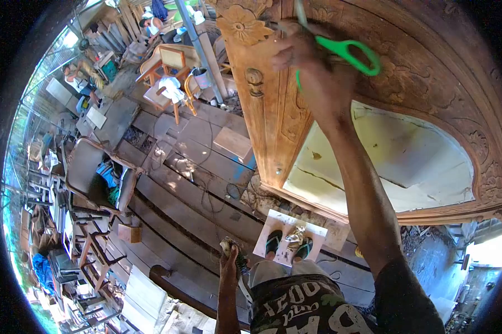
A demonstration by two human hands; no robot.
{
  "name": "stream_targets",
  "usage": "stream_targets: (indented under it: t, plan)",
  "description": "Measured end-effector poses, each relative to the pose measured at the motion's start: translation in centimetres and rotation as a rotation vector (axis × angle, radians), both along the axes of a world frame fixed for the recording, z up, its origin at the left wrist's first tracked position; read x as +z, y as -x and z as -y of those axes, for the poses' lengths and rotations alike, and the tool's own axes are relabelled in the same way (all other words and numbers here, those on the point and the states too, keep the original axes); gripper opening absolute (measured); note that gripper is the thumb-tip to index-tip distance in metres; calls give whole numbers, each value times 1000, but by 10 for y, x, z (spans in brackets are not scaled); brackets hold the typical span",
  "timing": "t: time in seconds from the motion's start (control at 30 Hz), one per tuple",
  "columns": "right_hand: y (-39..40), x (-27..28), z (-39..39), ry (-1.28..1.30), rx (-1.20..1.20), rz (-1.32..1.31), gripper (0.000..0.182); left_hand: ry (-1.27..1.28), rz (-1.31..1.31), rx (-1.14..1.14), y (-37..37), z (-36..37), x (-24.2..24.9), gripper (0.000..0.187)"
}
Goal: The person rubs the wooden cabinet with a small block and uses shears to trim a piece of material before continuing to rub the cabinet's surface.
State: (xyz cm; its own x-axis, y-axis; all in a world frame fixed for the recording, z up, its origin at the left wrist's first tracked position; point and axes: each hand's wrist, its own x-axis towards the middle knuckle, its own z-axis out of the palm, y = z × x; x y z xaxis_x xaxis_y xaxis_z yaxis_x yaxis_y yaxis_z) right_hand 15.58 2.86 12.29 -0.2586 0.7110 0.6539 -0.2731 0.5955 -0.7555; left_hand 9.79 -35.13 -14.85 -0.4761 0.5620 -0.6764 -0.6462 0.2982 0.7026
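My right hand (312,72) is raised against the carved wooden panel (262,111), closed around what look like scissors with green loop handles (368,61). A pale blade points up from the fingers, blurred by motion. Beside the hand is a carved flower (243,25) at the panel's upper corner. Low by my hip, my left hand (229,261) is closed on a small, pale and dark wadded thing (226,245) that I cannot make out. A whitish inset (373,161) with stains and cracks fills the opening of the carved frame below my right arm.
My sandalled feet (272,243) stand on a white board (318,231). Cables cross the plank floor (195,172). An armchair (89,172) holding blue cloth stands left, with a wooden chair (170,61) farther back. Piled furniture lines the left; two people (78,80) are in the background.
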Motion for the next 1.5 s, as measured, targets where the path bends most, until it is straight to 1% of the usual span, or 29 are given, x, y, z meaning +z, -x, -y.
stream_targets:
  t: [0.03,0.1,0.13,0.17,0.23,0.27,0.3,0.37,0.4,0.47,0.57,0.6,0.63,0.7,0.73,0.77,0.83,0.9,0.97,1.03,1.07,1.1,1.17,1.2,1.27,1.3,1.37,1.4,1.5]
  plan:
    - [4,1,6,-3,1,-3,22,-9,-5,24,0,0,-5,31]
    - [16,2,16,103,64,-276,19,-16,-11,46,-1,-1,-8,32]
    - [22,-5,7,-73,27,-228,18,-27,14,79,-3,-1,-7,32]
    - [26,-13,10,-68,25,-230,18,-34,40,113,-5,0,-6,31]
    - [37,-17,29,9,-364,-15,17,-19,33,95,-4,7,-4,31]
    - [42,-24,22,-146,-508,-109,14,-26,26,84,-2,5,-5,31]
    - [42,-21,25,-145,-512,-114,14,-26,20,81,0,8,-6,31]
    - [43,-16,30,92,-284,-338,15,-56,65,154,1,12,-11,29]
    - [43,-17,27,94,-277,-335,15,-55,67,161,1,13,-17,29]
    - [33,-23,20,132,-314,-62,16,-5,17,112,6,27,-22,29]
    - [5,-12,37,152,-258,-130,18,29,-8,141,8,27,-13,31]
    - [0,-4,53,157,-153,-191,18,21,-14,141,10,27,-14,31]
    - [-1,-7,48,157,-150,-199,18,-3,19,111,12,30,-16,32]
    - [-1,-16,28,-329,-291,190,17,-10,39,79,12,33,-8,33]
    - [3,-9,16,-557,-371,260,19,8,-21,112,5,27,1,33]
    - [2,-16,20,-544,-379,255,19,27,-79,142,2,25,8,33]
    - [-2,-30,35,-488,-346,527,19,-21,-30,101,11,27,-1,34]
    - [-17,-36,52,121,-9,638,19,59,-15,60,10,26,-1,34]
    - [-23,-87,59,270,27,550,26,1,-42,58,6,26,-1,35]
    - [-24,-128,70,253,-37,435,29,19,1,121,1,23,1,34]
    - [-27,-140,77,234,-104,332,31,8,33,108,2,29,-6,34]
    - [-34,-145,83,241,-99,326,31,14,26,111,1,32,-5,34]
    - [-48,-154,89,412,10,544,25,114,14,11,1,34,-2,34]
    - [-51,-166,93,409,16,531,25,99,-9,33,-1,36,-7,33]
    - [-47,-193,97,389,-3,544,17,122,-26,23,-1,33,0,33]
    - [-43,-186,97,392,2,531,17,154,-24,11,-2,34,3,33]
    - [-35,-157,90,143,-71,274,16,138,-28,5,-2,39,2,35]
    - [-29,-147,76,-130,-161,292,23,167,-30,8,-3,40,1,34]
    - [-9,-83,53,-256,-74,221,30,126,-45,9,-4,35,22,34]
